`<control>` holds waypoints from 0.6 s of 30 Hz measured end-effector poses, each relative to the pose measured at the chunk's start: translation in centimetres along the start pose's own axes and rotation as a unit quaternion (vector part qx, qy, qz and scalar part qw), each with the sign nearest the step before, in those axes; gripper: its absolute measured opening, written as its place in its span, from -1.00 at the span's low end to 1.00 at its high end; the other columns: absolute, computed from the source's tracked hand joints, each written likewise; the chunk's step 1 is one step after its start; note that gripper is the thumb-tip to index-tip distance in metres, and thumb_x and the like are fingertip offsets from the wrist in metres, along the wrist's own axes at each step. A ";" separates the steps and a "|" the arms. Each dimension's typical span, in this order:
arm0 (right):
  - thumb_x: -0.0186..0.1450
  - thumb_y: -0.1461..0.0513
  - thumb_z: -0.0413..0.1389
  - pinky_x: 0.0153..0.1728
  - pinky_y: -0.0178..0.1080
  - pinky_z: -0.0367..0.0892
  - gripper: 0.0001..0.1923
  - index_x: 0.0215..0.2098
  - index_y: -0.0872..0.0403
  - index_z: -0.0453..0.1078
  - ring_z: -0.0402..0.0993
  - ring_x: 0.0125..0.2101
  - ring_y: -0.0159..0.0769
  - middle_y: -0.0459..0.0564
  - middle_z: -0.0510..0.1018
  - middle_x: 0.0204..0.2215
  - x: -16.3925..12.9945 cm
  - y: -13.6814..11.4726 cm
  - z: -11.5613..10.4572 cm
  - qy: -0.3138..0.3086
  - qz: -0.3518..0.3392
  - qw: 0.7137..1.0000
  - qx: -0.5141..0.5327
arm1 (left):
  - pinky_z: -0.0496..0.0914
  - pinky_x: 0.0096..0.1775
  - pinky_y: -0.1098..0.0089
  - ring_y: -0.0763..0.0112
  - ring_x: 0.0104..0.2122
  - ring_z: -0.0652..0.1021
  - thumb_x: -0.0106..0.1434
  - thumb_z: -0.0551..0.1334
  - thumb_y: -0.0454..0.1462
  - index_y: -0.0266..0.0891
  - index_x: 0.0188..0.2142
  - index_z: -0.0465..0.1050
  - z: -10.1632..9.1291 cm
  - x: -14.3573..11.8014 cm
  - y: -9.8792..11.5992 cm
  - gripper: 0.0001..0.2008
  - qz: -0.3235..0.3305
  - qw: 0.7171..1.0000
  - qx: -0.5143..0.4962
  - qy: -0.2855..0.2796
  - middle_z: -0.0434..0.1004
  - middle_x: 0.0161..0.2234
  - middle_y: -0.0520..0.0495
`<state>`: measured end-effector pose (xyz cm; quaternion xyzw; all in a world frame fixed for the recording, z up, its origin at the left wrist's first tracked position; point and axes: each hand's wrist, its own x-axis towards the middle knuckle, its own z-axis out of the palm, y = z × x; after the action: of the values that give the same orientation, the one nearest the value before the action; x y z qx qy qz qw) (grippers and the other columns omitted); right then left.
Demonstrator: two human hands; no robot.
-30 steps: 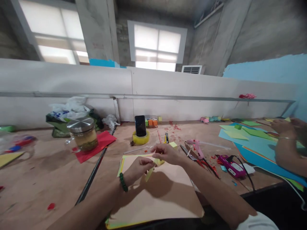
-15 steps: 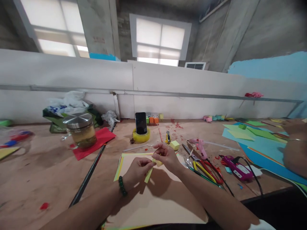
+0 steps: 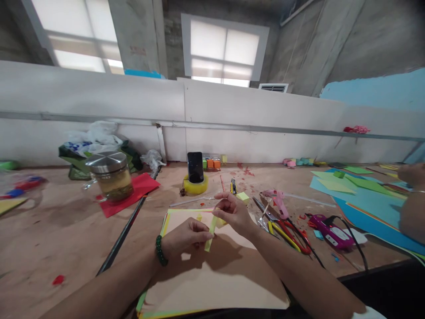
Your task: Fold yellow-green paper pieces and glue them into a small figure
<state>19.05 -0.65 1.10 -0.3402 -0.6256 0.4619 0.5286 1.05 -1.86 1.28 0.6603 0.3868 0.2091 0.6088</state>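
Observation:
Between my hands is a narrow yellow-green paper strip (image 3: 211, 233), held at a slant above a stack of paper sheets (image 3: 212, 283). My right hand (image 3: 234, 215) pinches its upper end between thumb and fingers. Lower down, my left hand (image 3: 187, 237), with a green bead bracelet at the wrist, has thumb and fingertips closed on the strip. A small yellow paper piece (image 3: 220, 222) shows under my right hand, partly hidden. Another little yellow piece (image 3: 199, 217) lies on the top sheet. Just beyond my right hand sits a pale yellow paper cube (image 3: 243, 196).
Right of the stack lie scissors (image 3: 292, 235), pliers, a pink glue gun (image 3: 278, 201) and a purple power strip (image 3: 332, 232). A phone (image 3: 195, 167) leans in a tape roll behind. At left stands a lidded glass mug (image 3: 113, 181). Another person's arm (image 3: 411, 208) is at far right.
My left hand has shifted slightly left and down along the strip, so more of it shows. The strip stands steeper. The view has tilted a little.

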 end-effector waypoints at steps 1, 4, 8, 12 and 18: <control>0.04 0.15 0.30 -0.50 -0.33 0.25 -0.61 -0.21 0.04 0.32 0.38 -0.53 -0.40 -0.18 0.47 -0.54 -0.1 0.0 0.1 -0.004 -0.002 1.000 -0.004 | 0.06 -0.61 0.49 0.61 -0.71 0.18 -0.07 0.31 -0.02 -0.28 -0.70 0.35 0.0 0.0 0.0 -0.63 0.002 1.000 0.000 0.002 0.27 -0.76 0.11; 0.04 0.16 0.30 -0.51 -0.34 0.25 -0.61 -0.21 0.04 0.31 0.39 -0.53 -0.40 -0.18 0.48 -0.54 -0.2 -0.1 -0.1 0.000 -0.002 1.000 0.002 | 0.05 -0.62 0.49 0.62 -0.72 0.17 -0.06 0.33 -0.05 -0.27 -0.71 0.33 0.1 0.0 -0.1 -0.63 0.005 1.000 -0.002 0.009 0.25 -0.77 0.13; 0.00 0.15 0.34 -0.51 -0.36 0.26 -0.56 -0.21 0.05 0.32 0.38 -0.56 -0.44 -0.18 0.49 -0.56 0.7 -0.6 -2.0 0.039 0.006 0.999 0.036 | 0.14 -0.59 0.51 0.60 -0.68 0.25 -0.09 0.37 -0.10 -0.29 -0.65 0.43 -0.1 -0.3 0.1 -0.70 0.003 1.000 -0.014 -0.006 0.32 -0.72 0.12; -0.05 0.13 0.38 -0.52 -0.37 0.29 -0.55 -0.27 0.08 0.35 0.37 -0.58 -0.46 -0.18 0.48 -0.58 1.1 -0.7 -2.8 0.045 0.005 0.998 0.044 | 0.19 -0.58 0.52 0.58 -0.65 0.32 -0.15 0.41 -0.12 -0.31 -0.49 0.54 -0.7 -0.6 0.4 -0.70 -0.006 0.998 -0.033 -0.053 0.45 -0.61 0.07; 0.17 0.13 0.24 -0.47 -0.33 0.38 -0.72 -0.20 0.06 0.36 0.45 -0.48 -0.38 -0.08 0.52 -0.45 -0.4 0.9 -0.4 -0.014 -0.055 0.997 -0.056 | 0.14 -0.61 0.52 0.59 -0.69 0.29 -0.08 0.42 -0.09 -0.31 -0.68 0.43 -0.4 0.2 -0.6 -0.65 0.032 0.990 -0.132 0.031 0.30 -0.74 0.09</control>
<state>19.47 -0.63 0.10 -0.3274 -0.6757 0.4010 0.5248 0.74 -1.53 0.74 0.5793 0.3530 0.2978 0.6717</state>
